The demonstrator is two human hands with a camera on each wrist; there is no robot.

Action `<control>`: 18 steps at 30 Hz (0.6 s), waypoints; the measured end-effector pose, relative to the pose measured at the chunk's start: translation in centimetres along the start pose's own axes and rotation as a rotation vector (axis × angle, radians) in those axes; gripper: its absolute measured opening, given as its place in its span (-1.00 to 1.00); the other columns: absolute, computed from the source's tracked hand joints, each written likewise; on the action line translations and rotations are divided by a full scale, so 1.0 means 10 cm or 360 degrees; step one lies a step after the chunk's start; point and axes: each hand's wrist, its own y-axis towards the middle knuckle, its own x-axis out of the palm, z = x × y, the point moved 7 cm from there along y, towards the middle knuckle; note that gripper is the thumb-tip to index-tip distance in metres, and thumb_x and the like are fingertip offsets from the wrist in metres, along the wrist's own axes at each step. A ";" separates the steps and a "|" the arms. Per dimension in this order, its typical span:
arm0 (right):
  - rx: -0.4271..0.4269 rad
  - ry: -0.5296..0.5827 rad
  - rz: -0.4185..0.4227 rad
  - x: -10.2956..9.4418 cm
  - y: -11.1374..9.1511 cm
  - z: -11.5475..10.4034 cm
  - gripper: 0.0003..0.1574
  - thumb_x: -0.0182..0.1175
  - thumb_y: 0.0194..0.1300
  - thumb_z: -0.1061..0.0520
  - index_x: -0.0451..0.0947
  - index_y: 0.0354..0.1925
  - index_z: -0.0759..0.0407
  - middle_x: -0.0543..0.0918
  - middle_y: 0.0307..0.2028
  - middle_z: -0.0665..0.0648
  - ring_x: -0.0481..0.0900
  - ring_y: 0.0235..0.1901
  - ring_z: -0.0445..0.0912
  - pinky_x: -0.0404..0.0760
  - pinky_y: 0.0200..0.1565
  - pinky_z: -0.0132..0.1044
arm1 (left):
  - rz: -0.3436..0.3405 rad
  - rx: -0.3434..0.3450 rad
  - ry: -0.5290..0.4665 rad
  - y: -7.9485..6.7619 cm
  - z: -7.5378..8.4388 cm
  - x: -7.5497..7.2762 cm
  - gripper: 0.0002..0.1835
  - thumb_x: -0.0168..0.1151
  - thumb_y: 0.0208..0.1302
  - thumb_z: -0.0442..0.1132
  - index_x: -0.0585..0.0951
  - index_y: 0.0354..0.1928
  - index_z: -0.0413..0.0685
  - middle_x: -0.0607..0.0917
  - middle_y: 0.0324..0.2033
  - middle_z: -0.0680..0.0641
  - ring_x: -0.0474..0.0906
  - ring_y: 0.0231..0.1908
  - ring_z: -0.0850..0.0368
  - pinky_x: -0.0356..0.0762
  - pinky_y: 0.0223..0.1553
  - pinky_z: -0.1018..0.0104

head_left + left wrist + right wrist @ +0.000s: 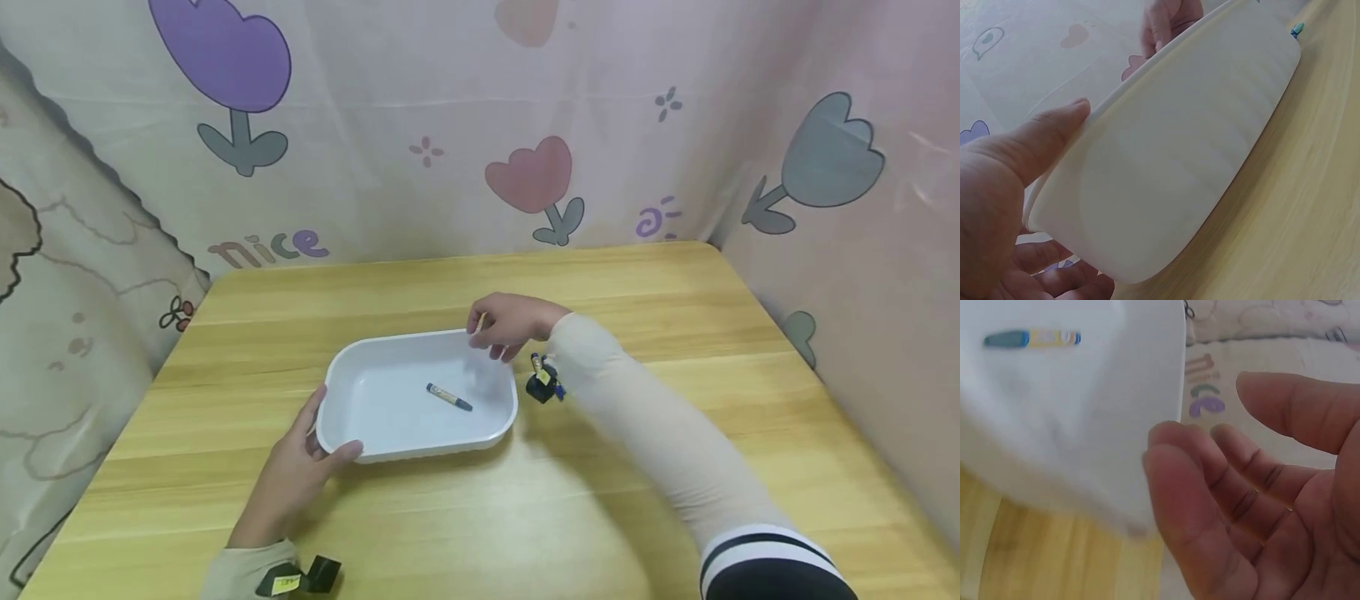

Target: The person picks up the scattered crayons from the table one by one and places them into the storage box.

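Note:
A white tray [390, 408] with rounded corners sits at the middle of the table. My left hand [300, 467] grips its near left corner, thumb over the rim and fingers outside and under it, as the left wrist view confirms. Inside lies one short crayon [450, 397] with a pale label and a dark bluish end; the right wrist view shows this crayon [1032, 339] too. At the far right corner of the rim hovers my right hand [513, 321], fingers loosely bent. Nothing shows between its thumb and fingers [1179, 494] in the right wrist view.
Right of the tray, small blue-ended pieces [559, 390], perhaps crayons, are partly hidden by the black wrist camera [542, 385]. The left wrist view shows a teal tip [1298, 29] past the tray. A flower-printed curtain [390, 192] hangs behind the wooden table [600, 275].

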 end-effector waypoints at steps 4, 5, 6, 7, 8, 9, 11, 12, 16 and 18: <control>0.0016 0.0039 0.0025 -0.12 -0.09 0.12 -0.70 0.19 0.38 0.11 0.46 0.02 0.20 0.60 -0.02 0.33 0.66 -0.20 0.13 0.74 -0.23 -0.12 | 0.0001 -0.0008 -0.0009 -0.02 -0.01 -0.02 0.12 0.39 0.19 0.03 -0.20 0.55 0.13 -0.04 0.48 -0.31 0.25 0.29 -0.32 0.54 0.06 0.21; 0.0025 0.0060 0.0031 -0.14 -0.12 0.16 -0.70 0.18 0.38 0.11 0.45 0.02 0.20 0.60 -0.03 0.33 0.65 -0.18 0.15 0.74 -0.22 -0.11 | -0.0002 -0.0013 -0.0022 -0.02 -0.01 -0.02 0.12 0.39 0.20 0.02 -0.20 0.55 0.13 -0.05 0.48 -0.31 0.25 0.29 -0.33 0.53 0.07 0.20; 0.0033 0.0078 0.0036 -0.17 -0.14 0.20 -0.70 0.17 0.39 0.12 0.45 0.02 0.21 0.59 -0.03 0.33 0.65 -0.16 0.18 0.74 -0.20 -0.09 | -0.0006 -0.0020 -0.0026 -0.02 -0.01 -0.02 0.12 0.38 0.20 0.02 -0.20 0.55 0.13 -0.05 0.48 -0.30 0.25 0.30 -0.32 0.54 0.06 0.22; 0.0043 0.0093 0.0043 -0.19 -0.16 0.24 -0.70 0.17 0.39 0.12 0.44 0.03 0.22 0.59 -0.03 0.33 0.64 -0.15 0.19 0.74 -0.20 -0.09 | -0.0009 -0.0025 -0.0034 -0.03 -0.01 -0.02 0.12 0.38 0.20 0.02 -0.20 0.55 0.13 -0.06 0.48 -0.29 0.24 0.30 -0.32 0.55 0.05 0.24; 0.0054 0.0108 0.0050 -0.22 -0.19 0.29 -0.69 0.17 0.39 0.12 0.44 0.03 0.22 0.58 -0.03 0.34 0.63 -0.15 0.20 0.74 -0.20 -0.09 | -0.0010 -0.0031 -0.0032 -0.03 -0.01 -0.02 0.12 0.38 0.20 0.02 -0.20 0.55 0.12 -0.06 0.48 -0.29 0.24 0.30 -0.32 0.55 0.05 0.24; 0.0066 0.0127 0.0054 -0.24 -0.21 0.34 -0.69 0.16 0.39 0.12 0.43 0.03 0.23 0.57 -0.03 0.35 0.63 -0.14 0.22 0.73 -0.19 -0.08 | -0.0011 -0.0038 -0.0033 -0.03 0.00 -0.02 0.12 0.39 0.19 0.03 -0.20 0.55 0.13 -0.06 0.48 -0.28 0.24 0.30 -0.32 0.55 0.05 0.26; 0.0088 0.0160 0.0058 -0.28 -0.26 0.43 -0.67 0.15 0.40 0.13 0.41 0.05 0.25 0.54 -0.03 0.38 0.63 -0.14 0.22 0.73 -0.19 -0.08 | -0.0012 -0.0040 -0.0027 -0.03 0.01 -0.02 0.12 0.38 0.19 0.04 -0.20 0.55 0.12 -0.07 0.49 -0.28 0.24 0.30 -0.31 0.53 0.07 0.26; 0.0098 0.0166 0.0063 -0.30 -0.28 0.47 -0.66 0.15 0.40 0.13 0.41 0.05 0.26 0.54 -0.03 0.39 0.63 -0.15 0.22 0.73 -0.18 -0.06 | -0.0012 -0.0043 -0.0021 -0.03 0.01 -0.02 0.12 0.38 0.19 0.05 -0.20 0.55 0.12 -0.07 0.49 -0.27 0.24 0.30 -0.31 0.52 0.07 0.25; 0.0134 0.0189 0.0079 -0.35 -0.35 0.68 -0.64 0.13 0.40 0.13 0.38 0.07 0.29 0.55 -0.09 0.39 0.63 -0.27 0.14 0.72 -0.20 -0.04 | -0.0016 -0.0028 -0.0028 -0.02 0.03 -0.02 0.12 0.39 0.19 0.02 -0.21 0.55 0.11 -0.08 0.49 -0.28 0.24 0.30 -0.32 0.48 0.11 0.15; 0.0160 0.0203 0.0088 -0.37 -0.38 0.80 -0.64 0.13 0.40 0.13 0.38 0.07 0.29 0.57 -0.14 0.37 0.61 -0.35 0.09 0.72 -0.23 -0.05 | -0.0022 -0.0024 -0.0034 -0.01 0.03 0.00 0.12 0.39 0.19 0.01 -0.21 0.55 0.10 -0.08 0.49 -0.28 0.24 0.30 -0.33 0.50 0.10 0.15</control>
